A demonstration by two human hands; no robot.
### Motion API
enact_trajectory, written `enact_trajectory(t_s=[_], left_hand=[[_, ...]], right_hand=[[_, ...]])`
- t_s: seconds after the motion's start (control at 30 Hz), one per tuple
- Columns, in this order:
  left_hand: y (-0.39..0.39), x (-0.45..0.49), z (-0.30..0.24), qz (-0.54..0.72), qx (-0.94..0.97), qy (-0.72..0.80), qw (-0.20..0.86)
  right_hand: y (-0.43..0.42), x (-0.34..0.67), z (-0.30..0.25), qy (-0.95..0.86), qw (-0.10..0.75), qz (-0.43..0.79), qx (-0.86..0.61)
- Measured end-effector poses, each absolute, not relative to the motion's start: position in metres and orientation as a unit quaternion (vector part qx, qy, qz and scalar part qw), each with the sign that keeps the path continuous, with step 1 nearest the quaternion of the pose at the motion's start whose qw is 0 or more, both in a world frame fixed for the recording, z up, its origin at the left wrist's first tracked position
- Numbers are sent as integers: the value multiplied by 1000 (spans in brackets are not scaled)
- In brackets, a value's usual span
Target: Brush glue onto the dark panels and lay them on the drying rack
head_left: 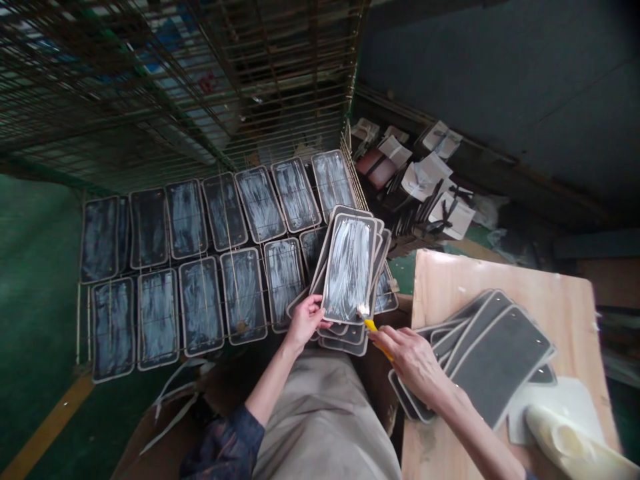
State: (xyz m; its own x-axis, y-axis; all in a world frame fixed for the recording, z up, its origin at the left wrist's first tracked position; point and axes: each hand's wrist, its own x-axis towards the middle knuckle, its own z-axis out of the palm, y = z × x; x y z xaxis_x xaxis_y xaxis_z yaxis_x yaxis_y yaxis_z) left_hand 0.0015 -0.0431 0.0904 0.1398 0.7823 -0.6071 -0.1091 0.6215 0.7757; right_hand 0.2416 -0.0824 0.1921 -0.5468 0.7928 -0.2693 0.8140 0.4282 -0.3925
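Here, the right hand (407, 353) grips a yellow brush (371, 325) at the smeared panel's (349, 263) five o'clock; the left hand (304, 322) clasps its edge at seven.

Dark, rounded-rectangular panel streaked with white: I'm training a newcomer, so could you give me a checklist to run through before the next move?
1. Panel held at its lower-left corner by the left hand: ok.
2. Yellow-handled brush in the right hand, bristles at the panel's lower right: ok.
3. White coat even: not ok; streaky, dark showing through.
4. Dark, pale-edged panels beneath squared up: not ok; they fan out.
5. Plain grey panels on the pale wooden table free of white streaks: ok on visible faces.
6. Coat dry: cannot tell.
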Motion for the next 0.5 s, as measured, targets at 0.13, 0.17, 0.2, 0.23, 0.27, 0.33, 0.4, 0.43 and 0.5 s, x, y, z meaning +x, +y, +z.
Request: enact_trajectory(t_s=[0.13,0.17,0.2,0.23,0.27,0.33,0.4,0.43,0.5], left_hand=[[-43,2,92,320,295,577,691],[-44,2,91,319,296,577,692],[-44,2,90,319,296,576,692],[-44,2,90,319,295,577,692],[-44,3,89,319,294,577,692],[-45,4,88,321,289,580,690],[-45,5,87,322,286,583,689],[-44,5,88,321,283,584,690],[-44,6,90,318,278,585,692]], right_hand=[[-95,233,208,854,-10,-255,454],[-94,232,212,855,-23,-251,453],[-91,231,214,854,-35,-244,457],[-88,231,215,851,-49,-237,466],[-85,230,213,846,-61,-231,477],[-81,228,204,833,-78,-228,499],[-85,224,191,818,-86,-241,516],[-90,221,186,810,-89,-258,520],[-104,218,181,785,-105,-310,526]])
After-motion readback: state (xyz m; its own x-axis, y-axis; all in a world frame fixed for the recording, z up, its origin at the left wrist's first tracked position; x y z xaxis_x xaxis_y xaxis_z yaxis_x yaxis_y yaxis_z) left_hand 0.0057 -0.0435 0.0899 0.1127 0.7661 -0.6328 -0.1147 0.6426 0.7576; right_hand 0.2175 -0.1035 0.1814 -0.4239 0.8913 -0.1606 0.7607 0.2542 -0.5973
